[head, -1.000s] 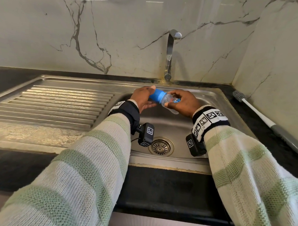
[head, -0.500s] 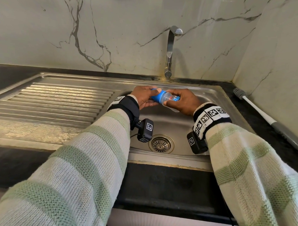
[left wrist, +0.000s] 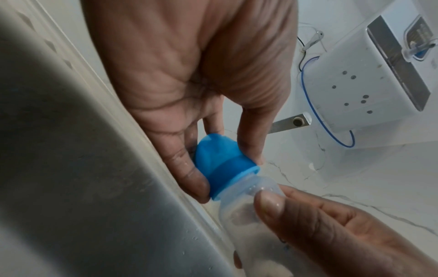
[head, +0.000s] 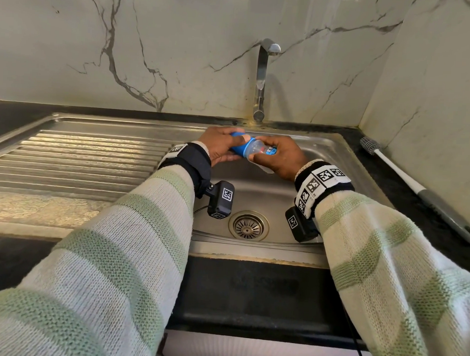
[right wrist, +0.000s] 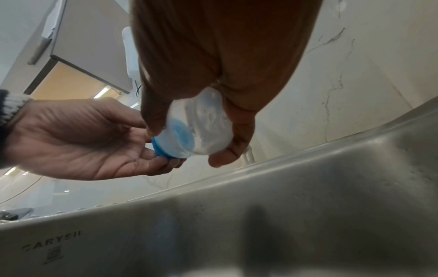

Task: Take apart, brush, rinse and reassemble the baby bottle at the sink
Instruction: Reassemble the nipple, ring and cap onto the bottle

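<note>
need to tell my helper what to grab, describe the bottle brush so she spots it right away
Start at the steel sink and look to its right, on the dark counter along the marble side wall. The bottle brush lies there, a long white stick with a grey grip and bristles toward the corner.

Both arms are reaching forward, wrists close together. Left hand [head: 218,144] is curling fingers [left wrist: 189,174] and thumb around one end of a held object; right hand [head: 279,155] is gripping the other end, thumb [left wrist: 270,204] pressing on top.
</note>
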{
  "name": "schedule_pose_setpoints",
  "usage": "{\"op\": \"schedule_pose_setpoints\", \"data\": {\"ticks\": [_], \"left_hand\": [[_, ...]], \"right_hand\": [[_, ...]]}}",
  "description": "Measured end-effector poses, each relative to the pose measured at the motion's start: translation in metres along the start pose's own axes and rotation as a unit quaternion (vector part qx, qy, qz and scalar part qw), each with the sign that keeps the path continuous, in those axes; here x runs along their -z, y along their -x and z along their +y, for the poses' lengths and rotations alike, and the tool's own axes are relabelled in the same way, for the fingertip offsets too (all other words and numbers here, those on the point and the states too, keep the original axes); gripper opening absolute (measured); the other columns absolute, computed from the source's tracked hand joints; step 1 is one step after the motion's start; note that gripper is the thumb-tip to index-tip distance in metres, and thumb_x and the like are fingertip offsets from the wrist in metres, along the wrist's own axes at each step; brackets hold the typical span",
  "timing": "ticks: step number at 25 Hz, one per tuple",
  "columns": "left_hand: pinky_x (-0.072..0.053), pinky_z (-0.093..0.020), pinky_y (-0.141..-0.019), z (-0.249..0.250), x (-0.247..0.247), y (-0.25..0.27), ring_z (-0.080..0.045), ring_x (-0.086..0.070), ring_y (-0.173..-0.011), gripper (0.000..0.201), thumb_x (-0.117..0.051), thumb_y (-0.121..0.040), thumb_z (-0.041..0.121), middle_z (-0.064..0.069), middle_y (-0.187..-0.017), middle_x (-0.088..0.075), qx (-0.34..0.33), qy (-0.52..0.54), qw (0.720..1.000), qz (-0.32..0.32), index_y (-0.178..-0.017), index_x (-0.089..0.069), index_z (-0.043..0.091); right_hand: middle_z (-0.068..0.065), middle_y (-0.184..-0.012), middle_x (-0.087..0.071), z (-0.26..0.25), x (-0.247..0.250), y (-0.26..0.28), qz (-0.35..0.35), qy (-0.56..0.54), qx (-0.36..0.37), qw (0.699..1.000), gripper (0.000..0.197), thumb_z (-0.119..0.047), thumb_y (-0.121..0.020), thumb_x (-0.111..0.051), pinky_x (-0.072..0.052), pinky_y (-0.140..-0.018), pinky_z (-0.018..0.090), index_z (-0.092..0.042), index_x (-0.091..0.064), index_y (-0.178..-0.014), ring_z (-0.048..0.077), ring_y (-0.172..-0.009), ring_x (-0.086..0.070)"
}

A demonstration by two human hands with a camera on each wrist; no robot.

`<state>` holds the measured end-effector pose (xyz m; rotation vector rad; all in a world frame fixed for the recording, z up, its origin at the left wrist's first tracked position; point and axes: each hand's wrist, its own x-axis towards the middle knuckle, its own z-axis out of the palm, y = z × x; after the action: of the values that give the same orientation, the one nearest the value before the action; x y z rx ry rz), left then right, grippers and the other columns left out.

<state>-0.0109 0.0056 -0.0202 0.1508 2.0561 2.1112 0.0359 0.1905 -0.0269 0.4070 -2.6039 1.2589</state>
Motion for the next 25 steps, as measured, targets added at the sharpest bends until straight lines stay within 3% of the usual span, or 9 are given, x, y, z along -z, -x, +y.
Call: {"op": "schedule_pose_setpoints", "data": {"ticks": [3, 7, 10, 12, 13, 15, 17, 21, 25], "left_hand": [[-0.061, -0.037, -0.081, 0.0, -0.004, 0.0, -0.029, -0.066, -0.109, 0.047, -0.075, -0.085, 0.015, -0.017, -0.126, -0.062, -0.015, -0.015, 1.0, -0.007, -0.13, -0.06, 0.009], [-0.058, -0.045, -0.087, 0.005, -0.019, -0.006, -0.033, -0.063, -0.112, 0.051, -0.074, -0.086, 0.021, -0.016, -0.129, -0.056, -0.093, -0.084, 0.991, 0.055, -0.132, -0.055, 0.011], [-0.053, -0.049, -0.095, 0.001, -0.024, -0.005, -0.032, -0.061, -0.113, 0.08, -0.072, -0.079, 0.045, -0.012, -0.125, -0.06, -0.091, -0.188, 0.975, 0.077, -0.142, -0.04, 0.008], [-0.045, -0.045, -0.104, -0.002, -0.023, -0.004, -0.032, -0.056, -0.121, 0.084, -0.062, -0.087, 0.053, -0.015, -0.133, -0.058, -0.102, -0.314, 0.942, 0.057, -0.15, -0.029, 0.01], [-0.042, -0.04, -0.104, -0.003, -0.02, -0.004, -0.033, -0.055, -0.123, 0.073, -0.054, -0.093, 0.053, -0.016, -0.132, -0.058, -0.108, -0.399, 0.909, 0.045, -0.148, -0.035, 0.009], [-0.044, -0.034, -0.091, -0.002, -0.012, -0.002, -0.034, -0.059, -0.113, 0.053, -0.045, -0.099, 0.05, -0.017, -0.121, -0.065, -0.102, -0.529, 0.842, 0.026, -0.127, -0.06, 0.008], [-0.048, -0.034, -0.085, 0.001, -0.007, -0.003, -0.033, -0.062, -0.102, 0.041, -0.053, -0.096, 0.044, -0.016, -0.112, -0.068, -0.087, -0.592, 0.801, 0.025, -0.107, -0.071, 0.009], [-0.05, -0.036, -0.087, -0.003, -0.019, -0.005, -0.033, -0.063, -0.101, 0.034, -0.06, -0.092, 0.037, -0.014, -0.111, -0.069, -0.072, -0.649, 0.757, -0.015, -0.109, -0.069, 0.009], [-0.049, -0.033, -0.082, -0.013, -0.019, -0.013, -0.028, -0.064, -0.095, 0.034, -0.063, -0.09, 0.038, -0.012, -0.107, -0.07, -0.047, -0.663, 0.744, -0.064, -0.107, -0.07, 0.009]], "right_hand": [[0.002, -0.103, -0.072, 0.003, -0.002, 0.0, 0.006, -0.011, -0.004, 1.0, 0.041, -0.029, -0.08, -0.076, -0.056, -0.088, 0.035, -0.016, -0.068, -0.119, 0.016, -0.092, -0.067], [-0.004, -0.101, -0.062, -0.005, -0.004, -0.007, 0.079, -0.001, -0.007, 0.997, 0.046, -0.026, -0.078, -0.078, -0.044, -0.071, 0.01, -0.018, -0.062, -0.12, 0.012, -0.089, -0.059], [-0.001, -0.104, -0.063, -0.007, -0.009, -0.011, 0.022, 0.094, -0.012, 0.995, 0.043, -0.039, -0.085, -0.069, -0.042, -0.074, 0.024, -0.017, -0.062, -0.121, 0.016, -0.093, -0.058], [0.003, -0.102, -0.063, -0.003, -0.008, -0.011, -0.003, 0.149, -0.049, 0.988, 0.042, -0.047, -0.087, -0.061, -0.042, -0.071, 0.029, -0.015, -0.063, -0.114, 0.02, -0.088, -0.058], [0.005, -0.1, -0.063, -0.001, -0.005, -0.011, 0.0, 0.175, -0.077, 0.981, 0.042, -0.049, -0.087, -0.059, -0.04, -0.069, 0.029, -0.014, -0.062, -0.11, 0.021, -0.085, -0.058], [0.009, -0.102, -0.062, 0.002, 0.004, -0.013, 0.041, 0.2, -0.11, 0.973, 0.047, -0.048, -0.088, -0.058, -0.038, -0.069, 0.029, -0.009, -0.059, -0.113, 0.023, -0.085, -0.057], [0.009, -0.106, -0.06, 0.003, 0.01, -0.013, 0.097, 0.17, -0.107, 0.975, 0.049, -0.045, -0.089, -0.059, -0.039, -0.073, 0.029, -0.007, -0.055, -0.119, 0.022, -0.087, -0.056], [0.006, -0.104, -0.066, 0.007, 0.006, -0.011, -0.024, 0.194, -0.129, 0.972, 0.05, -0.043, -0.076, -0.073, -0.054, -0.079, 0.036, -0.013, -0.059, -0.113, 0.021, -0.085, -0.064], [0.007, -0.102, -0.063, 0.002, 0.01, -0.014, 0.051, 0.169, -0.105, 0.979, 0.052, -0.043, -0.076, -0.071, -0.05, -0.075, 0.033, -0.012, -0.056, -0.115, 0.025, -0.088, -0.062]]}}
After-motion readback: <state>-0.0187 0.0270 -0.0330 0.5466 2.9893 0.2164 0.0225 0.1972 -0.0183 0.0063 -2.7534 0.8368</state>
